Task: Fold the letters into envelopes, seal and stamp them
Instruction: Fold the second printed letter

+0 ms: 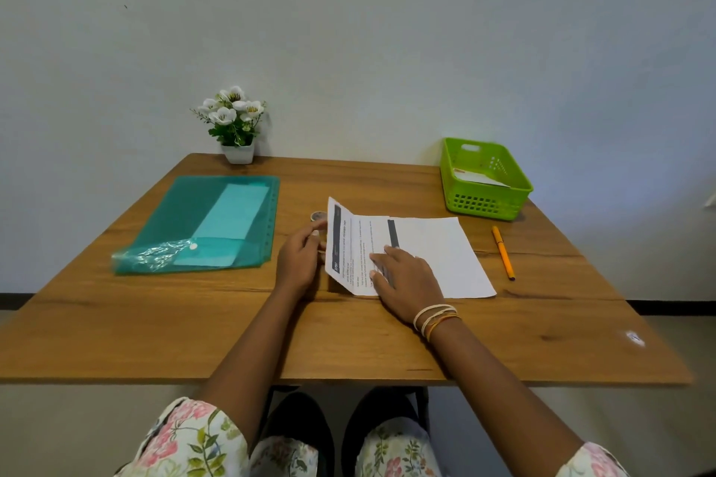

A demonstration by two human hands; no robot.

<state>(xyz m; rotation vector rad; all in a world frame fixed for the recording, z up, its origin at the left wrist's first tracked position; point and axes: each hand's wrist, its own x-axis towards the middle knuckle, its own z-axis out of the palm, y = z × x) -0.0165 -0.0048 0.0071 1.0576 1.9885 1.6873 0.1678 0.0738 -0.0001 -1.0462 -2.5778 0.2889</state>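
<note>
Green basket (489, 201) back right holds white envelopes (480, 177), teal folder (201, 224) left holds pale sheets, letter (426, 255) mid-desk (155, 321), left hand (300, 257) fingers curled lifting its left flap, right hand (407, 281) pressing flat, fingers straight, orange pen (503, 252) right.

Floral short sleeves (193, 438), matching floral trousers (391, 449); thin cream and orange bangles (437, 317) on right wrist.
</note>
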